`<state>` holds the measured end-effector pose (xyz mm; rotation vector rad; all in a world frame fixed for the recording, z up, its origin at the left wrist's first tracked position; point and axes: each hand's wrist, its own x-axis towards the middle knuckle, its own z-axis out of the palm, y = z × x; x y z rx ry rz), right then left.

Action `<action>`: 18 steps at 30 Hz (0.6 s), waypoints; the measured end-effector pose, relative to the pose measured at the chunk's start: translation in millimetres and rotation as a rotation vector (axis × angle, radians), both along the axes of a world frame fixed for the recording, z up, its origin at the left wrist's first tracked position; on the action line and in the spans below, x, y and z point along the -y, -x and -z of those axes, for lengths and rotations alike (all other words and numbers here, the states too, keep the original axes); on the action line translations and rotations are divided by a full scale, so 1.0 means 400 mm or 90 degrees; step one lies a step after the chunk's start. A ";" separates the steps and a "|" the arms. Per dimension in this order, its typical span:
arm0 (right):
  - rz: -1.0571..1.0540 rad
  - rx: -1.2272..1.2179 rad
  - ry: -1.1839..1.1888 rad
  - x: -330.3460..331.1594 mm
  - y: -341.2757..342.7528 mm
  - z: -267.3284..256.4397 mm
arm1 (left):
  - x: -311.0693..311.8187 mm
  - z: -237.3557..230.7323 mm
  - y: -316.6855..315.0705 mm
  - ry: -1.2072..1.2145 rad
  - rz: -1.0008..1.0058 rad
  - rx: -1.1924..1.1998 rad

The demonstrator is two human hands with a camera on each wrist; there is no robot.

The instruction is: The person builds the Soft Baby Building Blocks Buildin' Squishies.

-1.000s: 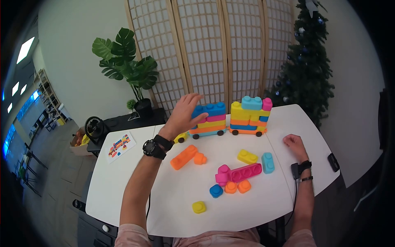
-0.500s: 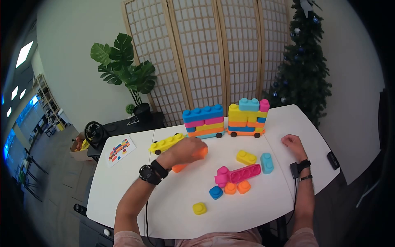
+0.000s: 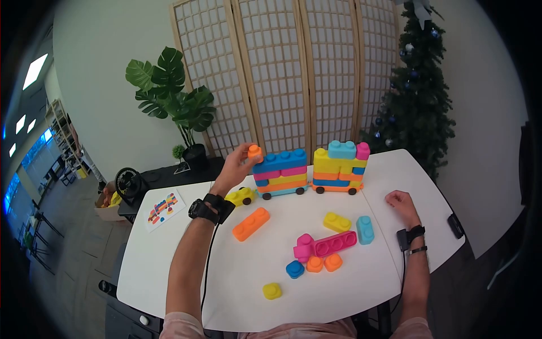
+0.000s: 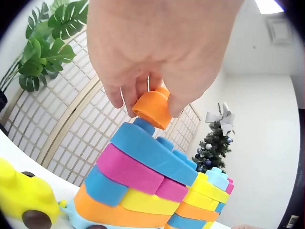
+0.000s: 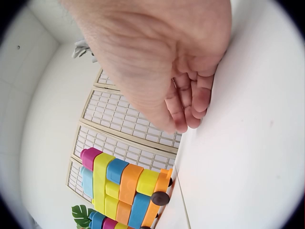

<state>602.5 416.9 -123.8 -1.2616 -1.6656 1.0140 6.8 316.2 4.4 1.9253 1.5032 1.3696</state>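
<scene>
My left hand (image 3: 236, 168) pinches a small orange block (image 4: 154, 108) between thumb and fingers. The block is tilted, close over the leftmost stud of the long blue block (image 4: 150, 150) that tops the middle wagon of a toy train. Beneath that blue block are pink, yellow, blue and orange layers on a light-blue wheeled base (image 3: 284, 192). Hooked in front of it is a yellow wheeled car (image 3: 241, 196), partly behind my wrist. Loosely curled, my right hand (image 3: 402, 204) rests on the table with nothing in it, right of the rear wagon (image 3: 339, 168) of stacked blocks.
Loose blocks lie on the white table (image 3: 237, 299): a long orange one (image 3: 251, 224), a yellow one (image 3: 337, 221), a light-blue one (image 3: 365, 230), a long pink one (image 3: 335, 244) and several small ones. A picture sheet (image 3: 164, 209) lies at the left.
My left hand reached down from the middle wagon to the table, took the small orange block lying by the long orange one, and lifted it over the wagon's top left end. My right hand stays put.
</scene>
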 end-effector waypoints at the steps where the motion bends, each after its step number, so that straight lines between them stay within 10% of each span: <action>1: -0.005 -0.004 -0.003 -0.001 -0.001 0.001 | -0.003 0.007 0.003 0.002 0.000 0.001; 18: -0.021 0.002 -0.014 0.009 0.014 -0.014 | 0.020 0.037 -0.020 -0.008 0.004 0.038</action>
